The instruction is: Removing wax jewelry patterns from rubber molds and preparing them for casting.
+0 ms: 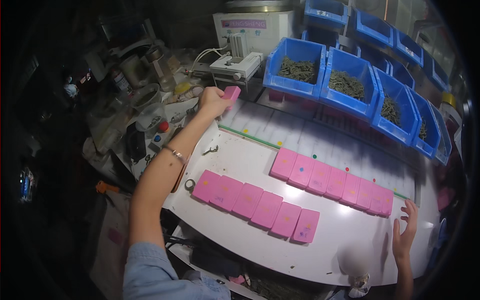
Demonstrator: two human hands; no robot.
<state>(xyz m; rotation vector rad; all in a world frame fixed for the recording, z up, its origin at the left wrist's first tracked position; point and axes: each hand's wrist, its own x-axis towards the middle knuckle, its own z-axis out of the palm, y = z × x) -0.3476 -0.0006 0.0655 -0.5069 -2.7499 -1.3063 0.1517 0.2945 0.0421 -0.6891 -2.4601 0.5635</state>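
My left hand (213,102) is closed around a pink rectangular block (231,95), held at the far left of the white table, just in front of a small white machine. Two rows of similar pink blocks lie flat on the table. The back row (319,177) runs along a green strip (250,137), and the front row (248,201) lies nearer to me. Several blocks bear small coloured dots and faint marks. My right hand (405,231) hovers with its fingers apart by the right end of the back row, holding nothing.
Blue bins (298,67) with greenish-grey bits hang over the table's back. Behind the strip lies a pale lined panel (300,129) with coloured dots. The white machine (238,65) and cluttered containers (150,95) stand left. A rounded pale object (356,257) is at the front edge.
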